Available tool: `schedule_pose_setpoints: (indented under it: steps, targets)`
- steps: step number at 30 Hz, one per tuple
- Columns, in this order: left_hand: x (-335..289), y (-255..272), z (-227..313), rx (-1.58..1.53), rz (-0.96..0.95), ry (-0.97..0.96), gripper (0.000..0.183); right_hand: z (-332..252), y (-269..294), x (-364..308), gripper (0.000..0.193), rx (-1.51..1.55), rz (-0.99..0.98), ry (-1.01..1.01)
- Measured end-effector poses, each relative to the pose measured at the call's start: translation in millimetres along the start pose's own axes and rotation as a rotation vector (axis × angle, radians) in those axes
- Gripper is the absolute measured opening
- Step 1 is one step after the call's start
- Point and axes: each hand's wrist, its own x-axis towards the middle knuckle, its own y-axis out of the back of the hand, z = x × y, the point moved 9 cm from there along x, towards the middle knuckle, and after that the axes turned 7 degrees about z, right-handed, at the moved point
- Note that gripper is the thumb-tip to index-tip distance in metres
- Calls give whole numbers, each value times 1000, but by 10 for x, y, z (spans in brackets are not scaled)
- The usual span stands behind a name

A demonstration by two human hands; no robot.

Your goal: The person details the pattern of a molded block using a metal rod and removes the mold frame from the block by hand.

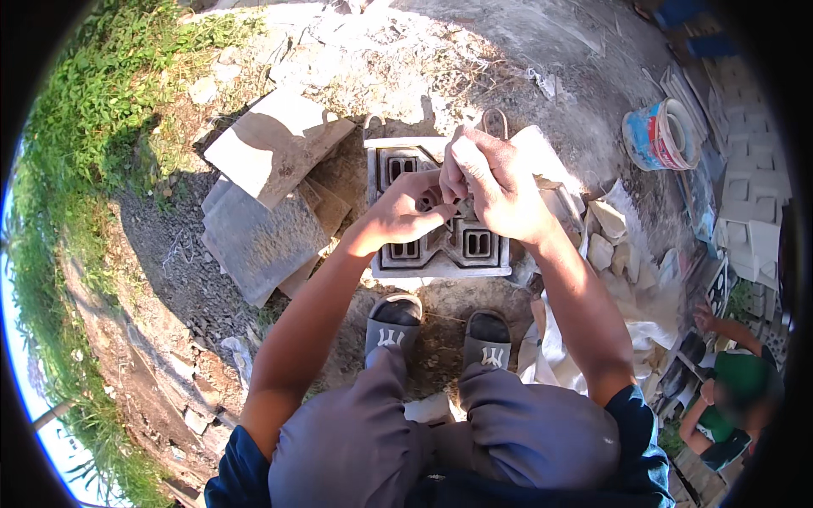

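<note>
Between my feet and the far ground lies a square grey mould or block [440, 271] with slotted rectangles in its corners and a raised cross-like pattern. Two loop handles [494, 124] stand up at its far edge. Both my hands meet above its middle. My left hand [402, 212] is closed, thumb and fingers curled towards the other hand. My right hand [495, 182] is clenched with the knuckles up, close beside the left fingertips. Whatever the fingers hold is hidden or too small to name. The hands cover the centre and far right of the patterned face.
Flat slabs [262, 229] are piled at the left, with green plants [110, 93] beyond. Rubble [605, 237] and white sacking [627, 317] lie at the right. A blue bucket [648, 140] stands far right, near stacked pale blocks [749, 203]. Another person [737, 381] in green is lower right.
</note>
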Motion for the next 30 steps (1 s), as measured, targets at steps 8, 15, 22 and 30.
schedule_pose_setpoints:
  steps: [8,15,22,30]
  targets:
    - [-57,-63,-81,-84,122,316,61,352,592,93,45,-582,257,-262]
    - [-101,-158,-119,7,-67,453,61,1282,455,4,47,-1187,-279,-448]
    - [65,-263,-93,127,-74,466,61,1382,716,-589,60,-1102,507,-442]
    - [-300,-50,-165,-13,518,259,61,1326,513,-1194,52,-781,755,-991]
